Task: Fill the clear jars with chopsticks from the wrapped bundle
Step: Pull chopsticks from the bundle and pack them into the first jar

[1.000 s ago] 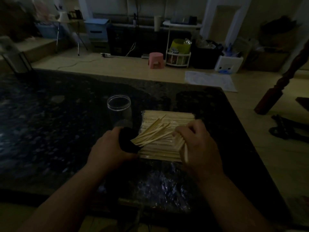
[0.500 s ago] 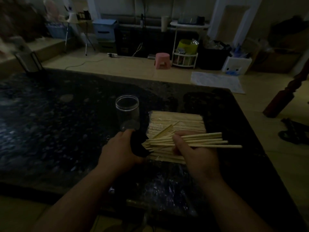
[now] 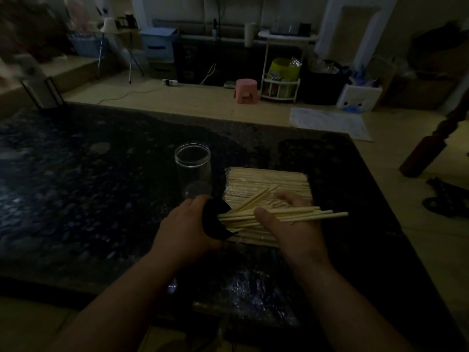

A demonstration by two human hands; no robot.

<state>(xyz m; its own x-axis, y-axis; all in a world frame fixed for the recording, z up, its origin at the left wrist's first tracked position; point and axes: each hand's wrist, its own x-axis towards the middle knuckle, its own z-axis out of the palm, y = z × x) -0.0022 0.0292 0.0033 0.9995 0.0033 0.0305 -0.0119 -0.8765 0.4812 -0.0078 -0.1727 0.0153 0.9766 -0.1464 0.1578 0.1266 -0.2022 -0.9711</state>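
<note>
A clear jar (image 3: 193,162) stands upright and looks empty on the dark stone table (image 3: 88,189). Just right of it lies the flat wrapped bundle of pale chopsticks (image 3: 269,180). My left hand (image 3: 181,232) grips a dark round object (image 3: 214,219) at the bundle's near left corner; it is too dark to tell what it is. My right hand (image 3: 297,233) lies palm up, thumb pressed over several loose chopsticks (image 3: 307,214). They lie nearly level, their left ends at the dark object and their right ends sticking out past my hand. Two more sticks slant across the bundle.
Crumpled clear plastic wrap (image 3: 253,288) lies at the table's near edge between my forearms. The table's right edge runs close to the bundle. Beyond it are a dark wooden post (image 3: 426,153), a pink stool (image 3: 245,90) and shelves on the floor.
My right hand has turned palm up and swung the loose chopsticks from a slant to nearly level, pointing right. My left hand keeps its grip on the dark object.
</note>
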